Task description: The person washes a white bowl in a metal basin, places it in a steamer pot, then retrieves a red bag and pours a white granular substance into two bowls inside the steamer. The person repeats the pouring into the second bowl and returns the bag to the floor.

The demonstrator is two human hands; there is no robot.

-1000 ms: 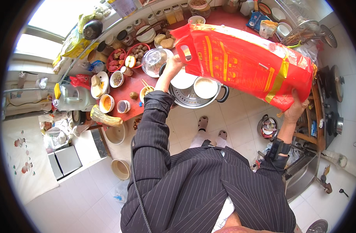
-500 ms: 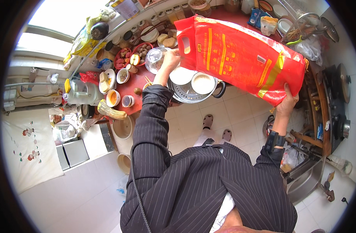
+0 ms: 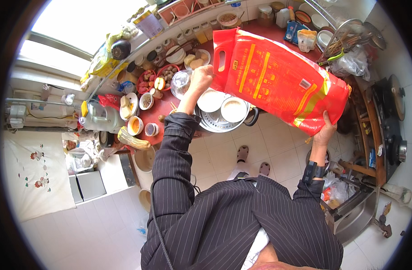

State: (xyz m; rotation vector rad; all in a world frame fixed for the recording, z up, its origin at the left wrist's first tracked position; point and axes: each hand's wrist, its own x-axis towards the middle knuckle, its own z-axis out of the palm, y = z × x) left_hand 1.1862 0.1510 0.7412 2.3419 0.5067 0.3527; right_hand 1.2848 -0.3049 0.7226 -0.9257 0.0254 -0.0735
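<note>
A large red plastic bag (image 3: 269, 78) with yellow print and a cut-out handle is held aslant before me, its handle end to the left. My left hand (image 3: 200, 82) is closed on its edge beside the handle. At the lower right corner my right hand (image 3: 323, 131) grips the bag from below, fingers partly hidden. Beneath the handle end, a metal steamer pot (image 3: 213, 124) holds two white bowls, the right bowl (image 3: 234, 110) with pale contents; the bag covers part of the pot. Left of my left hand stands a clear round container (image 3: 180, 83).
The red counter (image 3: 163, 105) carries red baskets of produce, small bowls, an orange-filled bowl (image 3: 135, 125) and a long squash (image 3: 132, 138). Jars line the back. At the right are a utensil rack (image 3: 349, 40) and wooden shelving (image 3: 370, 130). My feet stand on the tiled floor (image 3: 215, 157).
The whole view has shifted slightly, with the surroundings lower in it. The bag and both hands sit a little lower. Both hands keep their hold.
</note>
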